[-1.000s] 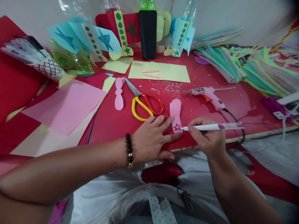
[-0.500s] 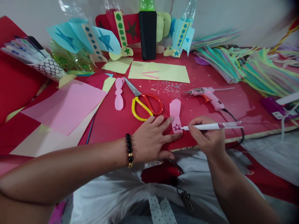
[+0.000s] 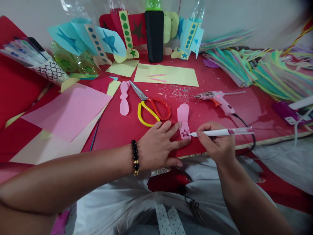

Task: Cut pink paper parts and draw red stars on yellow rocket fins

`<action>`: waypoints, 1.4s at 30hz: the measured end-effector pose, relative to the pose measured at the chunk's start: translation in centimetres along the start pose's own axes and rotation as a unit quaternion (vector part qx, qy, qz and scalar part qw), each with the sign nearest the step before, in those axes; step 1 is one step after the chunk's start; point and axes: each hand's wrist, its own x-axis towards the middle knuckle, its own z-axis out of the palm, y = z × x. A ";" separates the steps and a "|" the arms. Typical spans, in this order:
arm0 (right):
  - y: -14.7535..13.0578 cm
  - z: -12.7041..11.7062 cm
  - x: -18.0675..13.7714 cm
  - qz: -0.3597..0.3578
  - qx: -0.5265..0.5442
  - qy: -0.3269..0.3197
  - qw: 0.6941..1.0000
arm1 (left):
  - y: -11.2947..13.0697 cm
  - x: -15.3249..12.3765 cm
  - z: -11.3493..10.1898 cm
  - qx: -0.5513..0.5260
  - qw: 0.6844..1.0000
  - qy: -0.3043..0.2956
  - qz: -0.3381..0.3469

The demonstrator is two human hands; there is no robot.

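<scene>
Flat on the red table, my left hand (image 3: 158, 145) has its fingers spread, with fingertips pressing the edge of a small pink paper cutout (image 3: 183, 114). A dark star outline is drawn on the cutout's near end. My right hand (image 3: 217, 143) is closed around a white felt-tip pen (image 3: 217, 132), whose tip touches the paper at the star's right side. Just beyond my left fingers lie scissors (image 3: 153, 109) with one yellow and one red handle, blades apart. Another pink cutout (image 3: 124, 99) of rounded shape rests left of the scissors.
A pink glue gun (image 3: 215, 98) with a cord lies at the right. Coloured paper sheets (image 3: 70, 111) and a pen holder (image 3: 51, 70) are at the left. Decorated bottles (image 3: 84, 36), a black box-like object (image 3: 154, 36) and pastel strips (image 3: 274, 71) line the back.
Hardly anything differs. Both hands stay in place, with the pen tip still at the star; the whole view has shifted very slightly.
</scene>
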 end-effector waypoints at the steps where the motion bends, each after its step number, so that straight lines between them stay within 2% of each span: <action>1: 0.0 0.0 0.0 -0.002 0.001 -0.002 1.000 | 0.0 0.0 0.0 0.000 1.000 0.000 0.000; 6: -0.1 0.1 0.1 -0.003 -0.003 -0.014 1.000 | 0.0 0.0 0.0 -0.002 1.000 -0.004 0.000; 11: -0.1 0.0 0.0 0.011 -0.012 0.024 1.000 | 0.0 0.0 -0.1 -0.002 1.000 -0.005 0.001; 16: -0.1 0.2 0.2 -0.004 -0.028 0.049 0.998 | 0.1 0.0 -0.1 0.001 1.000 -0.004 0.000; 23: 0.0 0.3 0.5 -0.012 -0.034 0.015 0.999 | 0.0 0.0 0.0 0.001 1.000 -0.002 0.000; 27: 0.1 0.3 0.4 -0.006 -0.036 0.026 0.999 | 0.0 0.0 0.0 -0.001 1.000 -0.002 0.001; 42: -0.1 0.2 0.5 -0.031 -0.030 -0.009 0.999 | 0.0 0.0 0.0 0.005 1.000 -0.004 0.002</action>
